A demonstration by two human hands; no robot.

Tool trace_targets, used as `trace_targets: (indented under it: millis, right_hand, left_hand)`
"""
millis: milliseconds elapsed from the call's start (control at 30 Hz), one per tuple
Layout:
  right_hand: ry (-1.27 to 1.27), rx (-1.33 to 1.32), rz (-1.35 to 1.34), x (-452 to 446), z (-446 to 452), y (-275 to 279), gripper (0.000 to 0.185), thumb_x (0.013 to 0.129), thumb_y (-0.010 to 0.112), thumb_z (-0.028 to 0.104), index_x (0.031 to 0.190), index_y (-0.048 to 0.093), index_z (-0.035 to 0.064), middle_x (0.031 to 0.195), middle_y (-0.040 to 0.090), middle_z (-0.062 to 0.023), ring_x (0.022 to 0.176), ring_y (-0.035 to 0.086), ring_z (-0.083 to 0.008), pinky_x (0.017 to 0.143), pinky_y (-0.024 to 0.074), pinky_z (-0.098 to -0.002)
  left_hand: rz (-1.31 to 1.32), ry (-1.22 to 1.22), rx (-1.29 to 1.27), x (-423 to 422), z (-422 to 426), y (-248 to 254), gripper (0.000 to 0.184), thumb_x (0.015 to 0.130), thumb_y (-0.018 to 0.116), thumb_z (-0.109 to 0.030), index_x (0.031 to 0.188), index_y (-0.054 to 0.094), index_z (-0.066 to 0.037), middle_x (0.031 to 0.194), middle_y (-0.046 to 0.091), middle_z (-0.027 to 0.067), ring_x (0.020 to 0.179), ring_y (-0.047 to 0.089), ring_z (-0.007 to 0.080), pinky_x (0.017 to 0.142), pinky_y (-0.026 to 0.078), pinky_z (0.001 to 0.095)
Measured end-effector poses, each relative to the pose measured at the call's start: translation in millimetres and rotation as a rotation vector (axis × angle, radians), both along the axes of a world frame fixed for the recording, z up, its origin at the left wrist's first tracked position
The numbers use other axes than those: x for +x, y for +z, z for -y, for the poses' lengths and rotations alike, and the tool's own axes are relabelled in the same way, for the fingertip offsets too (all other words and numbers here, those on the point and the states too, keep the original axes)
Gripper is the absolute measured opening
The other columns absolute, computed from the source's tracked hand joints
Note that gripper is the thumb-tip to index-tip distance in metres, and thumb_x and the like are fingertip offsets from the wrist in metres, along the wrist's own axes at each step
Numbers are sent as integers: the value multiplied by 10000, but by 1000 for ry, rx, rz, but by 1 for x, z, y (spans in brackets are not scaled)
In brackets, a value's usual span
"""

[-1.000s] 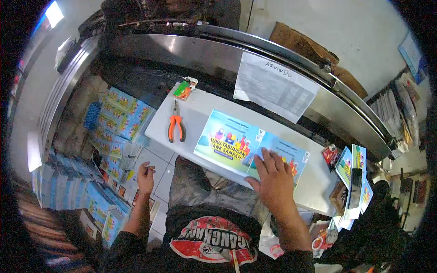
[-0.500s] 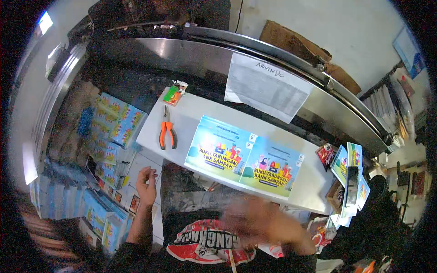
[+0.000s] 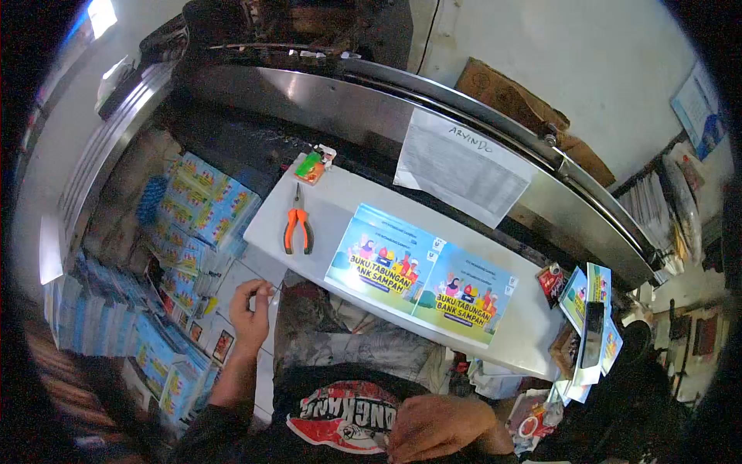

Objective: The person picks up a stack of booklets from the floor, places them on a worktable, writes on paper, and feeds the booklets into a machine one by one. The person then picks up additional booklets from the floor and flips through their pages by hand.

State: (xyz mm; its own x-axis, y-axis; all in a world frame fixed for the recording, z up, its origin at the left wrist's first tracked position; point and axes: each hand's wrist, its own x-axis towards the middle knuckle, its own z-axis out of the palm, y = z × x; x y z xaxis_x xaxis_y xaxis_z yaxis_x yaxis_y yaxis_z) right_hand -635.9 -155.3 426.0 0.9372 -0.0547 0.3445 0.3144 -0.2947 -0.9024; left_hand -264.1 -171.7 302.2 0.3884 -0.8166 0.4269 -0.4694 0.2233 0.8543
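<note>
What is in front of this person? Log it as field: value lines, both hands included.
Surface: white bench
Work: printed covers, two side by side, reading "BUKU TABUNGAN BANK SAMPAH"
Left hand: fingers curled, off the bench, near its left end
Right hand: in front of the dark shirt; grip unclear
Tool: orange-handled pliers, left of the covers
Right end: red packet
Behind: paper with handwriting on top
Left side: stacks of matching prints
</note>
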Motion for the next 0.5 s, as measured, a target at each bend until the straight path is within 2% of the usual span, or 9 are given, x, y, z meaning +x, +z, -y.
trace_targets:
  millis: [33,100,233,300,333,400,433,500]
  right_hand:
    - [1,-3,-1,4,4,9,326,933,594,262,1180,611,50,1146,635,-177,1064,594,-399,924,461,-474]
    - [-100,-3,186,14,11,32,176,900,662,130,1036,703,26,945,688,-127,805,655,-278,661,499,-390]
    - [-89,-53,175,17,7,23,169,900,657,155,1026,709,55,946,697,-105,840,658,-264,741,502,-399]
    - [0,207,464,17,11,5,182,891,653,167,1015,709,46,931,696,-144,842,657,-302,760,499,-443]
    - [9,200,465,12,14,7,182,891,653,167,1015,709,46,931,696,-144,842,657,-302,760,499,-443]
    - [-11,249,468,-16,26,16,249,915,596,216,1080,677,48,977,686,-150,870,655,-321,763,504,-465]
    - [-25,277,469,-33,31,21,282,928,568,241,1112,661,49,1001,681,-154,883,654,-330,764,507,-476]
    - [-66,320,471,-45,27,28,333,947,525,278,1161,637,50,1035,673,-159,904,652,-344,767,511,-493]
  left_hand:
    - [-1,1,-3,0,0,7,89,937,546,-5,1014,582,22,914,649,114,799,634,166,767,502,303]
    - [2,-31,-70,-3,2,20,90,929,530,24,1006,576,18,913,646,128,801,636,178,771,506,315]
    - [1,-58,-151,-22,6,49,93,913,533,42,993,572,15,894,645,134,796,640,185,759,514,330]
    - [-33,-144,-249,-31,7,53,103,895,548,46,989,576,12,894,655,153,785,649,191,742,520,336]
    - [-30,-137,-258,-35,8,56,103,895,548,46,989,576,12,894,655,153,785,649,191,742,520,336]
    - [109,-288,-222,-43,8,64,170,856,583,52,1016,594,-5,916,676,160,743,660,224,712,523,343]
    - [112,-285,-223,-47,8,69,170,856,583,52,1016,594,-5,916,676,160,743,660,224,712,523,343]
    - [232,-470,-145,-58,9,84,213,847,613,-14,1058,618,-38,1012,682,143,813,667,251,750,518,382]
